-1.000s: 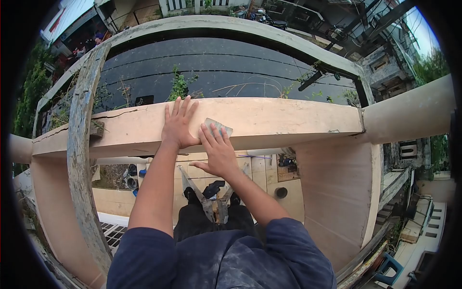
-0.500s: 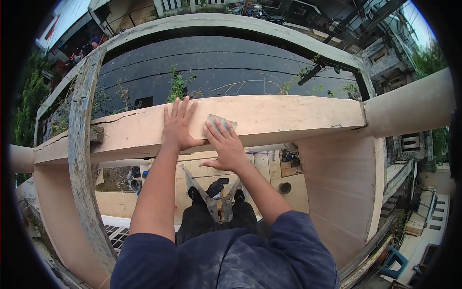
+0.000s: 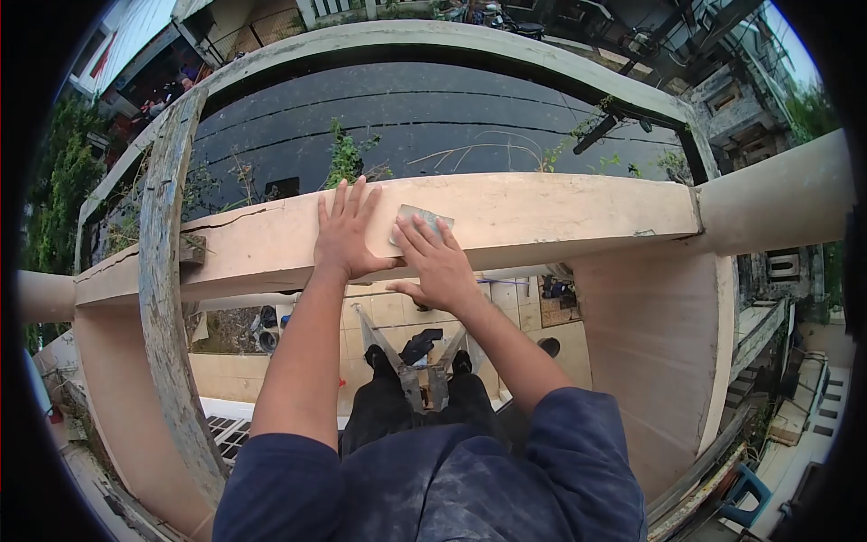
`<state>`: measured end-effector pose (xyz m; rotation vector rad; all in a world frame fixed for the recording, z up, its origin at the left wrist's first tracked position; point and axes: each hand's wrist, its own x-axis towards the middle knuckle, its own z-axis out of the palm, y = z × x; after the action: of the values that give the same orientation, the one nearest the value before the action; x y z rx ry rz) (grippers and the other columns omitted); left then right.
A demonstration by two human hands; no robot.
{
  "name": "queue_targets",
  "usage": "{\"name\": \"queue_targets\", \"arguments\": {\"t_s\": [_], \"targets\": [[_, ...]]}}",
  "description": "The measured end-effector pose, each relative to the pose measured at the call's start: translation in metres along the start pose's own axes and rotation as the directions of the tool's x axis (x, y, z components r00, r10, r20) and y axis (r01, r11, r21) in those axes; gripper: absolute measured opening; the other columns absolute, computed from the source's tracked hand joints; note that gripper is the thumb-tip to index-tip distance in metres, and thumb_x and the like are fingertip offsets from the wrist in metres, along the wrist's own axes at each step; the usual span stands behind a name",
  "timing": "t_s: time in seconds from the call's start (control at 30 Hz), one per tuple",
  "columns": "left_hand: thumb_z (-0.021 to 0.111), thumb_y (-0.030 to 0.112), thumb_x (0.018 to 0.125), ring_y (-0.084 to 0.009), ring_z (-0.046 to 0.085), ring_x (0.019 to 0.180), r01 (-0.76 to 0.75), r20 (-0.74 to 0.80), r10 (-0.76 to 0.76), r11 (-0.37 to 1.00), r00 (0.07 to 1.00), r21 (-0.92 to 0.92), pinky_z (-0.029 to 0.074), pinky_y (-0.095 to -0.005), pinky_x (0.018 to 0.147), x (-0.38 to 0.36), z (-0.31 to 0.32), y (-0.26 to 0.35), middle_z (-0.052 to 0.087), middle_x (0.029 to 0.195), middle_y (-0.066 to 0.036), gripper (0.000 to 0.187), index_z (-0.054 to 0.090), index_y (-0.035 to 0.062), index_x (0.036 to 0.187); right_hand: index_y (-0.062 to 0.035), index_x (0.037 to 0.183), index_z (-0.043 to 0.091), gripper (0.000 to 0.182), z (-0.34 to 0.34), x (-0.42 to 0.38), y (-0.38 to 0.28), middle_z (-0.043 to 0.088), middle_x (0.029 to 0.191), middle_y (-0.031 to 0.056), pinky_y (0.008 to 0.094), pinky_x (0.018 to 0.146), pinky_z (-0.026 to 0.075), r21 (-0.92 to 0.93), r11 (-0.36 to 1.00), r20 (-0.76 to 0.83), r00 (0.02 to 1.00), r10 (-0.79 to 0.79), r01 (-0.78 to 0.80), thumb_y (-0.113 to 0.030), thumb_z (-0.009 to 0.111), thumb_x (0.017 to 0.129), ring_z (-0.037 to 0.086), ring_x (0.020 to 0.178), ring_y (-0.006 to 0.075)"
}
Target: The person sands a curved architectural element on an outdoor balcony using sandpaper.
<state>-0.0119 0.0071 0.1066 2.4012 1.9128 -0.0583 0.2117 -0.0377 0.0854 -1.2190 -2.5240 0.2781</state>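
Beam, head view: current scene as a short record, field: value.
left hand: left hand, fingers spread on the pale beam
right hand: right hand, fingers over a grey sheet
sheet: on the beam, partly covered
beam damage: crack left of the left hand
left side: weathered plank crossing in front of the beam
beyond beam: leafy plant
floor below: dark round container

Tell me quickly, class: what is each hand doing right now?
Left hand: open, fingers spread on the beam, holding nothing visible.
Right hand: fingers flat over a small greyish sheet, against the beam.
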Motion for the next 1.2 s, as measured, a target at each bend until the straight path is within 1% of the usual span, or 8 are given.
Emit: {"name": "queue_targets", "arguments": {"t_s": [0.13, 0.3, 0.4, 0.63, 0.73, 0.83, 1.03, 1.2], "targets": [[0.082, 0.091, 0.049, -0.0335, 0.010, 0.167, 0.012, 0.029, -0.011, 1.000, 1.000, -0.024, 0.005, -0.0617, 0.133, -0.001, -0.012, 0.002, 0.018, 0.180, -0.007, 0.149, 0.026, 0.0274, 0.172, 0.0025, 0.162, 0.041, 0.101, -0.015, -0.014, 0.069, 0.036, 0.171, 0.0220, 0.0615, 0.130, 0.016, -0.150, 0.821, -0.226, 0.827, 0.514, -0.551, -0.075, 0.054, 0.098, 0.029, 0.161, 0.0378], [0.078, 0.095, 0.050, -0.0318, 0.007, 0.168, 0.019, 0.053, -0.019, 1.000, 0.998, -0.016, 0.005, -0.0602, 0.134, -0.002, -0.009, 0.002, 0.014, 0.181, -0.004, 0.150, 0.023, 0.0297, 0.173, 0.0069, 0.163, 0.036, 0.105, 0.005, 0.010, 0.017, 0.029, 0.173, 0.0261, 0.0629, 0.130, 0.012, -0.171, 0.802, -0.223, 0.815, 0.534, -0.572, -0.075, 0.052, 0.099, 0.021, 0.163, 0.0408], [0.078, 0.094, 0.050, -0.0316, 0.008, 0.168, 0.004, 0.014, -0.004, 1.000, 1.000, -0.014, 0.005, -0.0607, 0.134, -0.002, -0.001, -0.001, 0.015, 0.181, -0.005, 0.149, 0.023, 0.0304, 0.173, 0.0024, 0.165, 0.034, 0.103, 0.004, 0.002, -0.006, 0.030, 0.174, 0.0211, 0.0607, 0.131, 0.012, -0.068, 0.969, -0.065, 0.970, 0.234, -0.238, -0.074, 0.052, 0.099, 0.022, 0.164, 0.0380], [0.077, 0.095, 0.052, -0.0321, 0.008, 0.167, -0.001, 0.036, 0.002, 1.000, 0.999, -0.020, 0.005, -0.0624, 0.134, -0.004, -0.011, 0.002, 0.015, 0.181, -0.005, 0.147, 0.024, 0.0300, 0.173, 0.0028, 0.164, 0.036, 0.097, -0.005, 0.003, 0.058, 0.029, 0.174, 0.0229, 0.0638, 0.130, 0.009, -0.113, 0.684, -0.237, 0.688, 0.686, -0.721, -0.071, 0.049, 0.102, 0.021, 0.164, 0.0407], [0.076, 0.096, 0.052, -0.0317, 0.008, 0.168, 0.008, 0.046, -0.006, 0.999, 0.999, -0.041, 0.005, -0.0615, 0.134, -0.003, -0.012, 0.002, 0.015, 0.181, -0.005, 0.147, 0.023, 0.0293, 0.173, 0.0015, 0.164, 0.037, 0.098, 0.007, 0.020, -0.001, 0.031, 0.174, 0.0203, 0.0601, 0.132, 0.010, -0.066, 0.942, -0.058, 0.944, 0.324, -0.328, -0.073, 0.050, 0.101, 0.024, 0.163, 0.0380], [0.077, 0.095, 0.052, -0.0311, 0.007, 0.168, 0.010, 0.046, -0.008, 0.999, 0.999, -0.041, 0.005, -0.0612, 0.134, -0.003, -0.011, 0.002, 0.014, 0.181, -0.005, 0.148, 0.023, 0.0293, 0.173, -0.0010, 0.164, 0.038, 0.097, 0.004, 0.006, -0.008, 0.035, 0.173, 0.0158, 0.0563, 0.133, 0.013, 0.012, 0.990, -0.014, 0.990, 0.139, -0.138, -0.072, 0.053, 0.100, 0.029, 0.162, 0.0338], [0.078, 0.093, 0.052, -0.0320, 0.007, 0.168, -0.012, 0.053, 0.014, 0.999, 0.998, -0.038, 0.004, -0.0614, 0.134, -0.006, -0.010, 0.004, 0.015, 0.181, -0.005, 0.148, 0.022, 0.0286, 0.173, 0.0013, 0.162, 0.042, 0.102, -0.012, -0.001, 0.046, 0.034, 0.173, 0.0187, 0.0594, 0.131, 0.012, -0.185, 0.774, -0.202, 0.794, 0.573, -0.606, -0.076, 0.054, 0.097, 0.025, 0.163, 0.0386], [0.078, 0.093, 0.054, -0.0326, 0.007, 0.167, 0.007, 0.056, -0.005, 1.000, 0.998, -0.030, 0.003, -0.0614, 0.134, -0.002, -0.012, 0.002, 0.015, 0.181, -0.006, 0.146, 0.024, 0.0282, 0.173, 0.0013, 0.160, 0.046, 0.103, -0.006, -0.007, -0.013, 0.037, 0.172, 0.0199, 0.0609, 0.130, 0.017, 0.062, 0.995, -0.032, 0.996, 0.078, -0.076, -0.077, 0.058, 0.094, 0.028, 0.161, 0.0409]]}}
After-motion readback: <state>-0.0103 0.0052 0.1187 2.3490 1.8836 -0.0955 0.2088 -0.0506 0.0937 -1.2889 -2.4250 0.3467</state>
